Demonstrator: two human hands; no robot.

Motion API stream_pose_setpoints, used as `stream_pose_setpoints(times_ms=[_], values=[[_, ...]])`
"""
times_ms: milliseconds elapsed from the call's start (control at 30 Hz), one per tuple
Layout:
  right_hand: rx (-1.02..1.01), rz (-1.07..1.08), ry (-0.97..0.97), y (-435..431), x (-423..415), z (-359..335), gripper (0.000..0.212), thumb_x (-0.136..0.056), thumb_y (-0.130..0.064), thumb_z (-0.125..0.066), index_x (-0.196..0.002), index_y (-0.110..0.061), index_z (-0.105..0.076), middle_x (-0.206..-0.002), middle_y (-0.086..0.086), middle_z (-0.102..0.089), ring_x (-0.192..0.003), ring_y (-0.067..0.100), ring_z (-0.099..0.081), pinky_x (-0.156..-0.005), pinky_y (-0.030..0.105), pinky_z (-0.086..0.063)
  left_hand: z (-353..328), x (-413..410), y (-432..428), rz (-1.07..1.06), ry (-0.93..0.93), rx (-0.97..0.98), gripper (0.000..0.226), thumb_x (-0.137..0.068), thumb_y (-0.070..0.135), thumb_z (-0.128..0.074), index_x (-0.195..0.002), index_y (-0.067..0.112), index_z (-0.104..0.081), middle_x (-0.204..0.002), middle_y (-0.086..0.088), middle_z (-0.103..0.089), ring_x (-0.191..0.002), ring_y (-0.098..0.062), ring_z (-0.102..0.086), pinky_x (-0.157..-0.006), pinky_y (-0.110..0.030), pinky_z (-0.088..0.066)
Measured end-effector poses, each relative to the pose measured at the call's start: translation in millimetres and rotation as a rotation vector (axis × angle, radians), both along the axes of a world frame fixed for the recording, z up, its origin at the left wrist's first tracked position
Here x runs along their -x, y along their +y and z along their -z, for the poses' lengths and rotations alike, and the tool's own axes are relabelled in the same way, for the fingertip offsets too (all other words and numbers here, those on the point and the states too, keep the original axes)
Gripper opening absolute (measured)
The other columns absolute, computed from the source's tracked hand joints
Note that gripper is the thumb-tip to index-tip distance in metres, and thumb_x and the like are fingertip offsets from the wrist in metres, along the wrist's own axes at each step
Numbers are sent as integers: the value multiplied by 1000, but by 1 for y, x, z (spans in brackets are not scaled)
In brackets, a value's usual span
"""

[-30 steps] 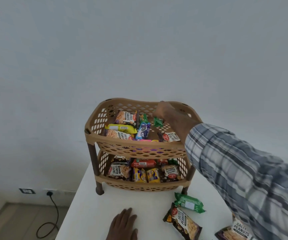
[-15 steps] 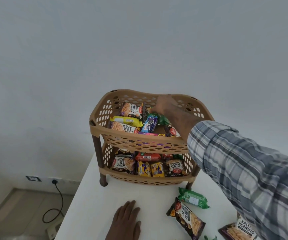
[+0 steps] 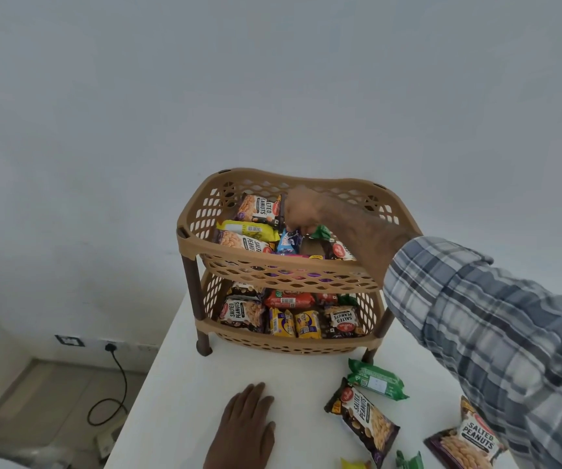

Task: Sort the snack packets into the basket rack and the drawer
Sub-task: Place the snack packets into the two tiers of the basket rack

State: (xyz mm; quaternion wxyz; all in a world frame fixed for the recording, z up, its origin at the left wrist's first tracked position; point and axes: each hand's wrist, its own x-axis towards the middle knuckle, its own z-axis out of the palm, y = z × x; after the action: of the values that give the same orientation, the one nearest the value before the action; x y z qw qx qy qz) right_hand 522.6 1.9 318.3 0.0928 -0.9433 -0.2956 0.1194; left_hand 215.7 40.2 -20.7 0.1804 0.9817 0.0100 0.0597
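2 loose pkts (image 3: 362, 423) read "SALTED PEANUTS"; right hand (image 3: 301, 211) reaches into basket rack (image 3: 191, 247).

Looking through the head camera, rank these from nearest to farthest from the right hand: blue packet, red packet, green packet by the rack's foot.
1. Blue packet: in the top basket, right under the right hand.
2. Red packet: in the lower basket, beneath.
3. Green packet: down on the table, to the right.

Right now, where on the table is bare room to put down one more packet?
Free: the table strip between the rack's front left leg and the left grip, and the patch between that grip and the salted peanuts packet. Crowded: the right front, around the green packet; the top basket is packed.
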Motion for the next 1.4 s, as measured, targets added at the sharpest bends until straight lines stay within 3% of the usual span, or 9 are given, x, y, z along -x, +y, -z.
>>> stream_pose_setpoints(times_ms=[200, 300, 400, 533, 600, 733, 867, 1067, 1400], values=[[-91, 0, -97, -15, 6, -9, 15, -96, -5, -59, -102, -1, -73, -99, 11, -73, -73, 19, -71, -69, 35, -63, -3, 2, -2, -6, -19, 3, 41, -87, 41, -52, -121, 24, -67, -140, -2, -60, -127, -23, -59, -107, -33, -31], [-346, 16, -124, -44, 28, -25, 13, -94, -7, -62, -101, -5, -74, -97, 1, -72, -78, 8, -66, -78, 26, -59, -3, 6, -3, -31, -37, -5, 43, -93, 41, -48, -130, 25, -62, -148, 0, -52, -138, -21, -49, -113, -33, -26], [-607, 72, -192, -92, 74, -32, 10, -95, -20, -64, -101, -16, -71, -90, -14, -65, -80, -6, -58, -68, 9, -42, -2, 8, -2, -33, -30, -22, 45, -98, 40, -41, -138, 24, -55, -153, 0, -45, -144, -20, -39, -118, -34, -22], [-973, 231, -450, -172, 138, 1, 12, -93, -22, -62, -95, -16, -73, -92, -11, -71, -83, -3, -64, -71, 8, -45, -8, 9, -12, -75, -9, 66, 51, -95, 44, -35, -138, 22, -53, -155, -3, -41, -145, -24, -35, -120, -39, -24], [-1033, 325, -525, -213, 170, 37, 9, -94, -17, -62, -93, -12, -70, -90, -7, -69, -82, 2, -63, -71, 9, -45, -16, 14, -32, -75, -4, 151, 56, -95, 48, -33, -144, 25, -47, -161, 0, -32, -150, -22, -24, -122, -40, -22], [-785, 519, -393, -289, 213, 145, 9, -97, -18, -62, -101, -20, -69, -103, -5, -69, -97, 15, -62, -85, 27, -48, -38, 31, -93, 250, -37, 127, 57, -103, 51, -33, -157, 33, -26, -169, 7, -7, -155, -13, 1, -125, -37, -11], [-437, 707, -220, -355, 224, 240, 34, -92, -27, -65, -126, -21, -66, -133, 3, -61, -127, 27, -51, -106, 39, -41, -57, 42, -147, 542, 98, -13, 61, -104, 56, -27, -158, 43, -4, -165, 12, 19, -149, -9, 27, -122, -35, 13], [-88, 650, -33, -381, 237, 286, 66, -90, -56, -59, -150, -33, -40, -162, 10, -23, -150, 33, -14, -111, 54, -35, -45, 51, -158, 558, 195, -162, 63, -102, 60, -25, -157, 46, 0, -166, 6, 19, -149, -15, 29, -122, -47, 12], [-213, 487, -30, -315, 296, 298, 54, -99, -54, -44, -148, -31, -42, -166, 7, -15, -154, 30, -3, -115, 52, -33, -46, 77, -126, 398, 205, -137, 66, -101, 61, -26, -155, 48, 9, -164, 11, 25, -147, -8, 32, -121, -42, 10]])
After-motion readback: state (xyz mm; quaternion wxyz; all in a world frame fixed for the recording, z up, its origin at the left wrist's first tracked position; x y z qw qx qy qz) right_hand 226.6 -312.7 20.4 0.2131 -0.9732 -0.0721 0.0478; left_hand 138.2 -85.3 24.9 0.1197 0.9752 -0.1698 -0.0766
